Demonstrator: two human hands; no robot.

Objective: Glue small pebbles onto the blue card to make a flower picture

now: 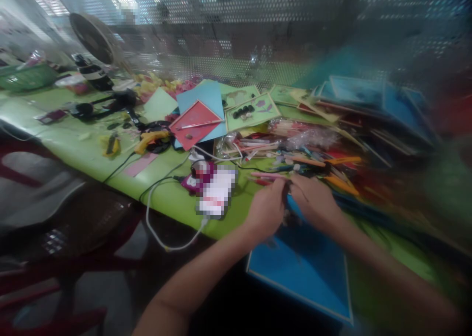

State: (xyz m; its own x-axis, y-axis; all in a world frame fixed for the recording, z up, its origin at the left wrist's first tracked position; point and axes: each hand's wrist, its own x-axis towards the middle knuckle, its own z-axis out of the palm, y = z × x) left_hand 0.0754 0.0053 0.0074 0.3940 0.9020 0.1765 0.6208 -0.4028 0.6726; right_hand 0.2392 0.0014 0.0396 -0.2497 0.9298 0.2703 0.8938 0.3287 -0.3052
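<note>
Head view showed the left hand [266, 209] and right hand [313, 201] pinched together on a small dark piece [286, 192] – too blurred to identify, probably light and fiddly, best held by its edges – above the blue board [306, 272] at six o'clock.

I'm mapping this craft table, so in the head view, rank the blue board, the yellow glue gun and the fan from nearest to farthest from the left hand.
1. Blue board: right under the left hand, at the table's near edge.
2. Yellow glue gun: farther out to the left, on the green table.
3. Fan: farthest, at the far left back.
</note>
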